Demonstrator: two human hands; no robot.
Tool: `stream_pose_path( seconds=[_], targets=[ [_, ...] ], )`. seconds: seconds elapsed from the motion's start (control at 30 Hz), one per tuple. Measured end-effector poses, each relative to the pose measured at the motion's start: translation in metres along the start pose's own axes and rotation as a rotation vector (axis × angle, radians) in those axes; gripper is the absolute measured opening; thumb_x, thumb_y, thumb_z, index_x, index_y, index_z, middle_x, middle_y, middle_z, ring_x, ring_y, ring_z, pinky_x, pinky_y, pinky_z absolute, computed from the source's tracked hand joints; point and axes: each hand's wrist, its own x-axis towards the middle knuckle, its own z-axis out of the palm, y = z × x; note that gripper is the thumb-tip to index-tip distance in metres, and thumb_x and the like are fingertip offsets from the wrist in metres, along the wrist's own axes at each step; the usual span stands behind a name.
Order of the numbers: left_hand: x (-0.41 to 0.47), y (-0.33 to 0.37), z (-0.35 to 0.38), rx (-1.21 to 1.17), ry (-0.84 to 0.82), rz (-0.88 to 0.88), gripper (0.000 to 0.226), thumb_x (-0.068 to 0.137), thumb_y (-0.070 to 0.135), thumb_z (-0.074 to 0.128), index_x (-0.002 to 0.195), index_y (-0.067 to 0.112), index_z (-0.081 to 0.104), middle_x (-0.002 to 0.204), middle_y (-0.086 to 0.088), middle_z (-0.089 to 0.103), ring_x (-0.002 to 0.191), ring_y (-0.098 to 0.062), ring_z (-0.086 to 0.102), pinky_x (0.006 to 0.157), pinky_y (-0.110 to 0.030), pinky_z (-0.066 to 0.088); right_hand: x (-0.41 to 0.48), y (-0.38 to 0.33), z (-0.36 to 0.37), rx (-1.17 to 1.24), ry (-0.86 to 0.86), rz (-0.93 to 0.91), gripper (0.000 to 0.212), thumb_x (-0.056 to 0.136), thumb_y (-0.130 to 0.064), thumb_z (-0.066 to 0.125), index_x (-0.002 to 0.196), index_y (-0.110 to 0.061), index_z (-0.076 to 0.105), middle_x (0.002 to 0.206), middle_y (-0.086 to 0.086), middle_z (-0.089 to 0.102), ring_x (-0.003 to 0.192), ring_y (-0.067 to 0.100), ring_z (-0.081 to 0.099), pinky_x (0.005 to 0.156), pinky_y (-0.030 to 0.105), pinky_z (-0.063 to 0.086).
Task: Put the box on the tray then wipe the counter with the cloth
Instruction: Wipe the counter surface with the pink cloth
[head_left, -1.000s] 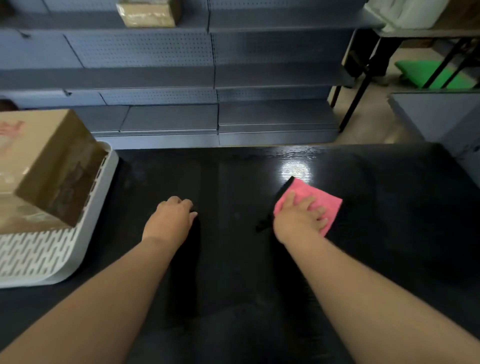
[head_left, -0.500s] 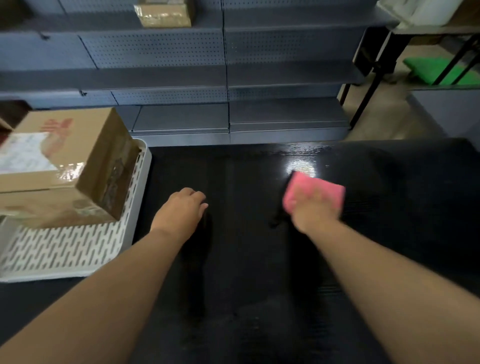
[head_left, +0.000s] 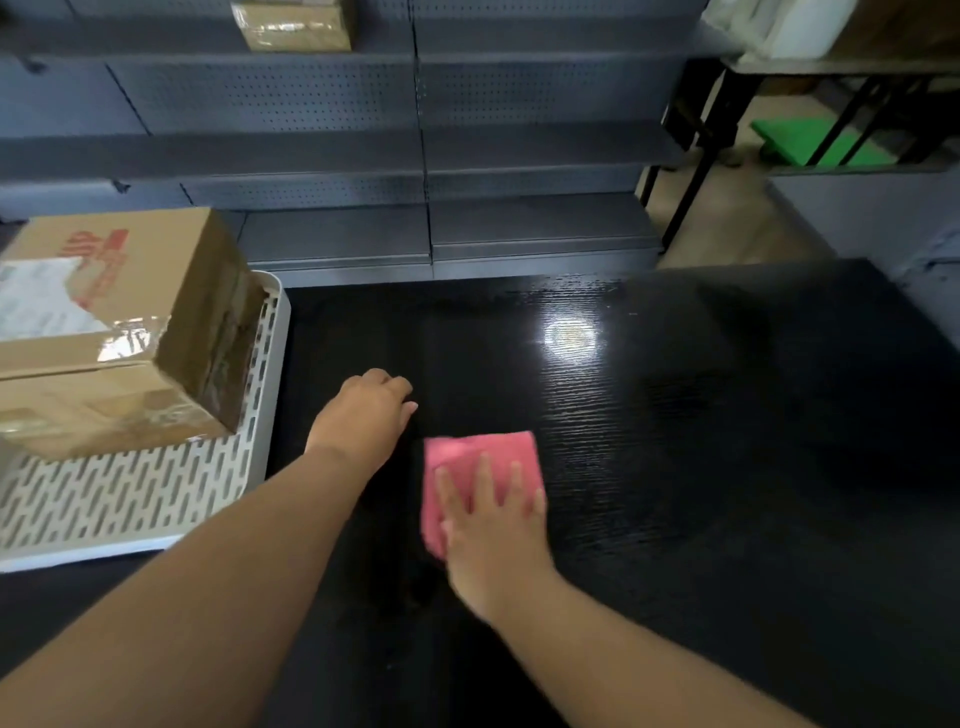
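On the black wood-grain desk (head_left: 727, 467), near its front middle, a pink cloth (head_left: 480, 454) lies flat. The right hand (head_left: 493, 540) presses down on the cloth's near half, its fingers (head_left: 485, 480) straight and a little spread, so they are flat on the fabric, not curled round it. The cloth's far edge and left side show past the hand.

Just left of the cloth, the left hand (head_left: 363, 421) rests on the bare desk. Its fingers (head_left: 400, 387) are loosely bent with the tips down on the surface, and they hold nothing. The two hands are close but apart.

At the desk's left end sits a white slotted tray (head_left: 130, 504). The brown cardboard box (head_left: 156, 332), with red print, a white label and clear tape on top, stands in the tray's far part, its right side near the tray's right rim. The tray's near part is uncovered.

A bright patch of reflected light (head_left: 569, 338) lies on the desk beyond the cloth. Behind the desk runs grey perforated metal shelving (head_left: 415, 156), with a small taped parcel (head_left: 293, 23) on an upper shelf. To the far right stand black table legs (head_left: 696, 171) and something green (head_left: 810, 145) low on the floor.
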Motion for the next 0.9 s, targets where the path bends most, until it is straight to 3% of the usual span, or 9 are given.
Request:
stream_pose_path(
  seconds=[0.23, 0.3, 0.43, 0.5, 0.57, 0.63, 0.73, 0.8, 0.9],
  targets=[
    [-0.006, 0.001, 0.000, 0.011, -0.031, 0.021, 0.035, 0.099, 0.031, 0.042, 0.128, 0.015, 0.054, 0.126, -0.007, 0.054, 0.113, -0.024, 0.054, 0.094, -0.038, 0.050, 0.024, 0.137, -0.033, 0.287, -0.001, 0.763, 0.057, 0.101, -0.031, 0.021, 0.152, -0.032, -0.006, 0.160, 0.013, -0.013, 0.143, 0.048, -0.004, 0.112, 0.063, 0.007],
    [-0.004, 0.001, 0.002, 0.019, -0.045, 0.009, 0.035, 0.099, 0.031, 0.042, 0.128, 0.015, 0.054, 0.125, -0.007, 0.054, 0.112, -0.023, 0.054, 0.094, -0.038, 0.050, 0.020, 0.092, -0.026, 0.247, 0.032, 0.690, 0.059, 0.100, -0.022, 0.023, 0.153, -0.027, -0.003, 0.159, 0.019, -0.010, 0.141, 0.052, -0.003, 0.111, 0.065, 0.009],
    [0.004, 0.009, 0.006, 0.023, -0.070, -0.004, 0.035, 0.099, 0.032, 0.043, 0.128, 0.016, 0.053, 0.126, -0.007, 0.054, 0.113, -0.024, 0.053, 0.093, -0.038, 0.050, -0.017, -0.009, 0.000, 0.050, -0.018, 0.166, 0.073, 0.097, -0.026, 0.038, 0.151, -0.024, -0.010, 0.156, 0.025, -0.015, 0.138, 0.057, -0.009, 0.109, 0.068, 0.003],
    [0.010, 0.011, 0.008, 0.021, -0.076, -0.001, 0.035, 0.099, 0.030, 0.041, 0.129, 0.015, 0.053, 0.127, -0.007, 0.053, 0.114, -0.024, 0.052, 0.094, -0.038, 0.050, -0.008, 0.008, 0.002, -0.025, 0.137, -0.022, 0.064, 0.094, -0.031, 0.033, 0.153, -0.027, 0.007, 0.157, 0.027, 0.003, 0.137, 0.060, 0.008, 0.107, 0.071, 0.012],
    [0.012, 0.012, 0.009, 0.020, -0.082, -0.001, 0.035, 0.100, 0.029, 0.040, 0.130, 0.015, 0.053, 0.129, -0.007, 0.052, 0.115, -0.024, 0.052, 0.095, -0.037, 0.049, 0.021, 0.062, -0.002, -0.053, 0.132, 0.008, 0.068, 0.085, -0.038, 0.005, 0.151, -0.031, 0.017, 0.157, 0.023, 0.016, 0.138, 0.053, 0.021, 0.108, 0.067, 0.020],
    [0.015, 0.011, 0.012, 0.028, -0.110, 0.004, 0.036, 0.100, 0.029, 0.039, 0.132, 0.016, 0.051, 0.135, -0.006, 0.050, 0.120, -0.024, 0.050, 0.098, -0.036, 0.047, 0.057, 0.126, -0.016, -0.019, 0.096, 0.185, 0.080, 0.076, -0.045, -0.013, 0.152, -0.031, 0.009, 0.159, 0.017, 0.008, 0.142, 0.045, 0.013, 0.112, 0.061, 0.016],
    [0.021, 0.009, 0.017, 0.062, -0.177, 0.018, 0.042, 0.101, 0.030, 0.038, 0.142, 0.020, 0.041, 0.150, -0.004, 0.037, 0.135, -0.024, 0.038, 0.107, -0.037, 0.039, 0.094, 0.164, -0.052, 0.096, 0.085, 0.480, 0.053, 0.100, -0.041, 0.014, 0.151, -0.036, 0.001, 0.161, 0.011, -0.004, 0.145, 0.044, 0.002, 0.115, 0.060, 0.010],
    [0.026, 0.007, 0.018, 0.082, -0.225, 0.011, 0.045, 0.101, 0.032, 0.038, 0.145, 0.023, 0.034, 0.155, -0.004, 0.028, 0.141, -0.025, 0.029, 0.111, -0.038, 0.035, 0.113, 0.151, -0.073, 0.163, 0.030, 0.595, 0.061, 0.101, -0.032, 0.030, 0.151, -0.037, -0.005, 0.160, 0.008, -0.014, 0.144, 0.045, -0.004, 0.115, 0.060, 0.006],
    [0.029, 0.009, 0.021, 0.094, -0.266, 0.020, 0.048, 0.102, 0.035, 0.033, 0.147, 0.020, 0.029, 0.157, -0.005, 0.022, 0.144, -0.025, 0.023, 0.115, -0.038, 0.028, 0.156, 0.122, -0.087, 0.112, 0.018, 0.469, 0.071, 0.097, -0.020, 0.033, 0.149, -0.038, -0.011, 0.159, 0.008, -0.019, 0.145, 0.042, -0.008, 0.116, 0.058, 0.001]
  ],
)
